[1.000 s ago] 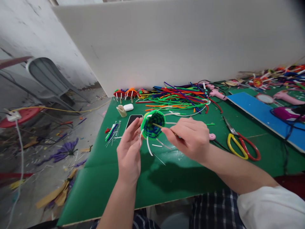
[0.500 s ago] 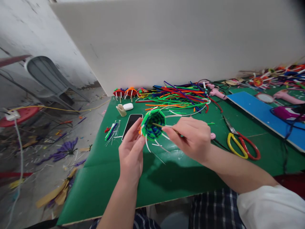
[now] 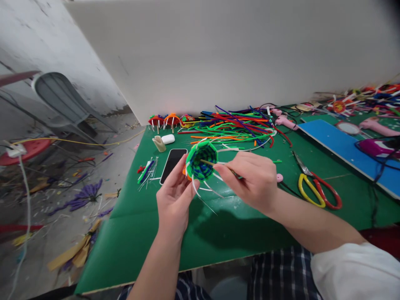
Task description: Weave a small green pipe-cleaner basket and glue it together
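Note:
A small woven cup of green and blue pipe cleaners, with white spokes hanging from its rim, is held above the green table. My left hand grips its left side with thumb and fingers. My right hand is closed in a pinch on a thin wooden stick whose tip reaches into the cup's hollow.
A phone, a white case and small cut pieces lie at the left. A heap of coloured pipe cleaners sits behind. Yellow and red scissors, pink glue guns and a blue board lie right.
Both hands and the cup have shifted slightly right and up. The left fingers have closed tighter round the cup's edge, and the cup has turned a little.

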### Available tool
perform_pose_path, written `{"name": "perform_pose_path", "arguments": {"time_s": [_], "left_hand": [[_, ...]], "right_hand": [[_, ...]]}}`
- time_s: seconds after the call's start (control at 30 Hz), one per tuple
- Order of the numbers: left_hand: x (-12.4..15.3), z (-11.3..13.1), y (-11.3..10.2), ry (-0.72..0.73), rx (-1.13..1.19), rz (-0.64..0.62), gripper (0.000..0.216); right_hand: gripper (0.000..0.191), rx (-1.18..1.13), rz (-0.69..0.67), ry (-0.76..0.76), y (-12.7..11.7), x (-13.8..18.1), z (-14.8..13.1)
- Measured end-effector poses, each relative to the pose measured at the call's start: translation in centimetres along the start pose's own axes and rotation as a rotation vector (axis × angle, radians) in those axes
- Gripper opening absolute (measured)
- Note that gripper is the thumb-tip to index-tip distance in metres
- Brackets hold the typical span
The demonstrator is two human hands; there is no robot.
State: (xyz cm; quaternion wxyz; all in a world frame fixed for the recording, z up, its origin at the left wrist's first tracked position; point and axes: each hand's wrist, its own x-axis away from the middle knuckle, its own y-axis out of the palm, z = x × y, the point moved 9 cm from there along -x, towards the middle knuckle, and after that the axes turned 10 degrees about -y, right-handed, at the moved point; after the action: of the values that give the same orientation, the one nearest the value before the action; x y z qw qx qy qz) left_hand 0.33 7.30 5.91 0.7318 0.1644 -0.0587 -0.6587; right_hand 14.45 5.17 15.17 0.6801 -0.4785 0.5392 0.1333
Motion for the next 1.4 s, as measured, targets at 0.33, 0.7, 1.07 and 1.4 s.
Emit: {"name": "perform_pose_path", "arguments": {"time_s": [0.33, 0.7, 1.07, 1.4], "left_hand": [[0.0, 0.4, -0.6, 0.053, -0.051, 0.081, 0.047], [0.2, 0.9, -1.2, 0.112, -0.088, 0.12, 0.044], [0.4, 1.4, -1.2, 0.14, -0.095, 0.099, 0.044], [1.8, 4.6, -0.3, 0.266, -0.111, 0.137, 0.057]], "right_hand": [[0.03, 0.0, -0.154, -0.064, 0.9, -0.2, -0.5], [0.03, -0.008, -0.229, -0.155, 1.2, -0.1, -0.9], [0.028, -0.03, -0.247, -0.177, 0.8, -0.3, -1.1], [0.025, -0.092, -0.19, -0.159, 0.4, -0.5, -1.3]]}}
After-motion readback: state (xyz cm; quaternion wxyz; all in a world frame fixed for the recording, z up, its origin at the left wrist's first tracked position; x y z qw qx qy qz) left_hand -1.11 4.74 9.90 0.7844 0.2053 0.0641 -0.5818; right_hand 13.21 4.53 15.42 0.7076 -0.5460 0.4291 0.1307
